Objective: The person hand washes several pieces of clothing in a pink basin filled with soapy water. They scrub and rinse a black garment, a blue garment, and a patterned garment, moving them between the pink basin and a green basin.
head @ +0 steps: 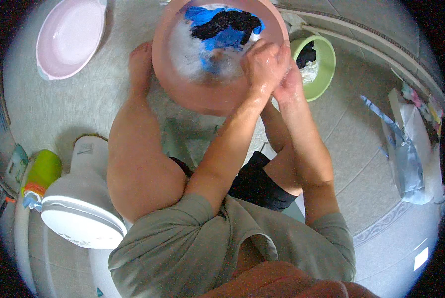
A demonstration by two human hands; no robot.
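A large pink plastic basin (207, 100) stands in front of me, holding foamy water and blue cloth (230, 39) with black cloth (226, 22) over it. My left hand (262, 65), wet and with its fingers curled, is over the basin's right side. Against it, at the right rim, lies my right hand (290, 80), partly covered by the left. Whether anything is between the two hands cannot be seen. Just right of them is a green basin (328, 70) containing a black cloth (307, 54) and a white cloth (309, 72).
A pale pink oval basin (71, 33) is on the tiled floor at upper left. A white toilet (82, 223) is at lower left, beside a green container (47, 167). Bags (410, 160) stand on the right; pale pipes or rails (360, 43) curve along the upper right.
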